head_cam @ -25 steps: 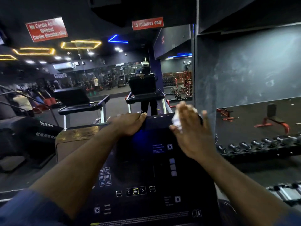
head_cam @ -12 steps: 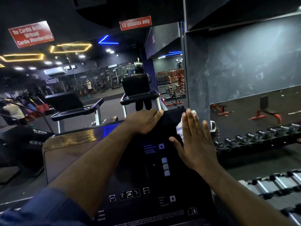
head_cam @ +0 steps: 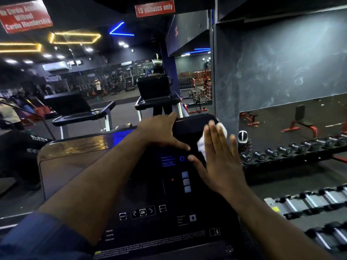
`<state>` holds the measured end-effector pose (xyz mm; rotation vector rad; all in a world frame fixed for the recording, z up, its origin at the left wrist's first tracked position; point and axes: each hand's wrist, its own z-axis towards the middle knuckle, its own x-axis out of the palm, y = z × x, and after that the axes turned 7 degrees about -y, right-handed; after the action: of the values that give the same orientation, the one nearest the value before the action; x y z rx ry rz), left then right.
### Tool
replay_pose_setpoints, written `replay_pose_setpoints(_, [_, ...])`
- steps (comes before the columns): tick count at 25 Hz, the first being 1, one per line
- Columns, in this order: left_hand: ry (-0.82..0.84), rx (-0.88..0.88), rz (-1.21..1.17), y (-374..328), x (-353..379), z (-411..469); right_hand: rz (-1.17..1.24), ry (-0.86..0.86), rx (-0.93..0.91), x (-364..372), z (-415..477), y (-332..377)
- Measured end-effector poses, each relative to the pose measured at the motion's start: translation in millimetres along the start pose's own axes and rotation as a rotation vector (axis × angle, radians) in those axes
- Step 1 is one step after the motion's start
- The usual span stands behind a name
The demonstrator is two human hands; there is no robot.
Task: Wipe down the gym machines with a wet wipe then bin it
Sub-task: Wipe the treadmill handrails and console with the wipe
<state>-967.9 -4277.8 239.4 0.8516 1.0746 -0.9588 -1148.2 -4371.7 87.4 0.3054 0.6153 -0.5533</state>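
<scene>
A glossy black machine console (head_cam: 150, 184), flat and rectangular with small lit buttons, fills the view; the left hand (head_cam: 159, 134) rests on its top edge, grip released, fingers laid fairly straight and thumb stretched across the smooth face; the right hand (head_cam: 219, 162), grip also released, presses flat with straight fingers on a crumpled white wet wipe (head_cam: 201, 145) at the console's top right corner; the wipe peeks out at the fingertips and beside the palm; to the right, a long dark rack (head_cam: 281, 160) holds a row of small round-ended dumbbells (head_cam: 275, 152).
</scene>
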Motion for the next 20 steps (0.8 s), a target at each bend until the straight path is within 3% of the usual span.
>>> replay_pose_setpoints(3, [-0.005, 0.013, 0.015, 1.0, 1.3, -2.0, -0.039, 0.007, -0.059, -2.9, 12.2, -4.7])
replay_pose_setpoints(8, [0.014, 0.005, 0.018, 0.5, 1.0, -4.8, -0.003, 0.022, -0.095, 10.6, -99.7, -14.0])
replay_pose_setpoints(13, [0.009, -0.025, 0.019, -1.6, 1.6, -5.4, -0.099, -0.014, -0.081, -4.0, 27.8, -8.9])
replay_pose_setpoints(15, [-0.020, -0.022, 0.045, -2.9, 1.6, -8.1, -0.082, -0.008, -0.086, -3.3, 29.3, -10.0])
replay_pose_setpoints(20, [-0.279, 0.018, 0.109, -2.2, 27.2, -34.0, 0.002, 0.108, -0.097, 15.8, -153.1, -19.6])
